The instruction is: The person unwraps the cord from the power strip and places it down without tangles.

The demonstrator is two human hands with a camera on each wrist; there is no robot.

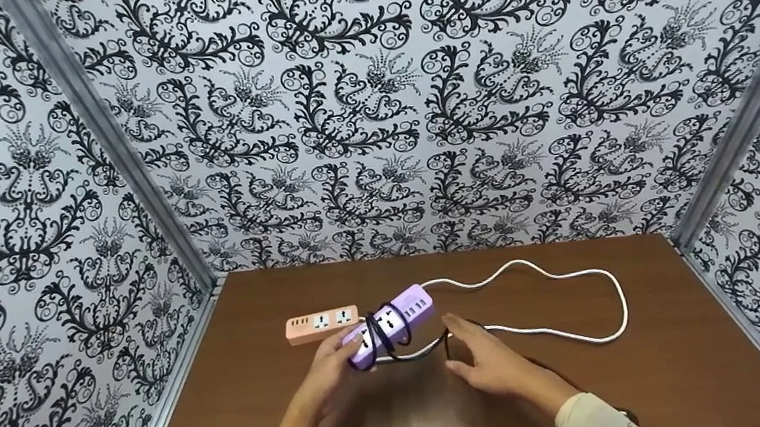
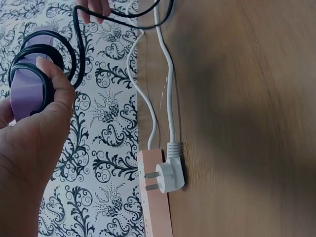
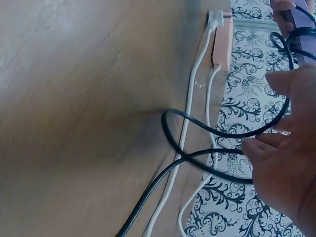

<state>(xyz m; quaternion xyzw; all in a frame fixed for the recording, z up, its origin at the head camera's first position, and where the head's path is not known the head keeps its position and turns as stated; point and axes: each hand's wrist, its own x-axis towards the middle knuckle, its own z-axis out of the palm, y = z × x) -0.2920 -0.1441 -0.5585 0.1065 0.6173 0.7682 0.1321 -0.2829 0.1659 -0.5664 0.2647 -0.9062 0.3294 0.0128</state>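
Purple power strip [image 1: 391, 319], wrapped in black cord [image 2: 49, 51]

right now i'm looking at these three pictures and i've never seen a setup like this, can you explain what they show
There is no machine here, just a person working bare-handed. The wide picture comes from a camera worn on the head, looking forward and down; the other two come from a camera on each wrist.

The left hand holds a purple power strip with a black cable wound around it. The right hand is at the cable's loops; whether it pinches them is hard to tell.

On the brown wooden table lies a peach power strip; its white cord makes a long loop, and a white plug lies beside that strip.
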